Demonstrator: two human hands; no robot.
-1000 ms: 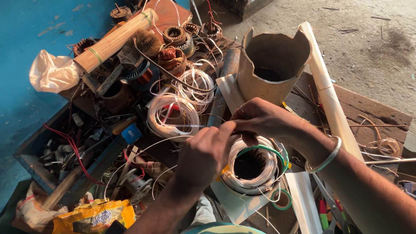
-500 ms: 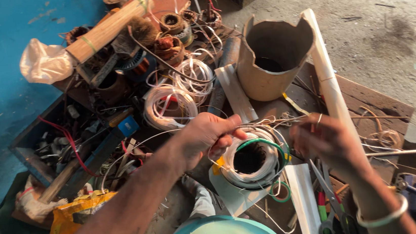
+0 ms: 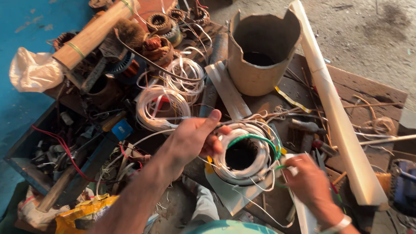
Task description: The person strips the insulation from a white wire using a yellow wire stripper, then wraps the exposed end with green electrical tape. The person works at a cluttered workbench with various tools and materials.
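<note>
A round motor winding (image 3: 244, 153) wrapped in white cord, with a green wire looped over its top, sits low in the middle of the view. My left hand (image 3: 195, 137) is closed on the white cord at the winding's upper left rim. My right hand (image 3: 306, 181), a pale bangle on its wrist, pinches the green wire at the winding's lower right edge. The winding rests on a pale sheet over a wooden board (image 3: 357, 87).
A dented metal bucket (image 3: 261, 51) stands behind the winding, beside a long white tube (image 3: 337, 109). Coils of white wire (image 3: 162, 103), copper windings (image 3: 158, 45) and a wooden-handled brush (image 3: 95, 31) lie at the back left. A dark box of tools (image 3: 59, 151) and a yellow bag (image 3: 78, 221) are at left.
My right hand has dropped from the winding's right side to its lower right edge. The left hand stays on the cord at the upper left.
</note>
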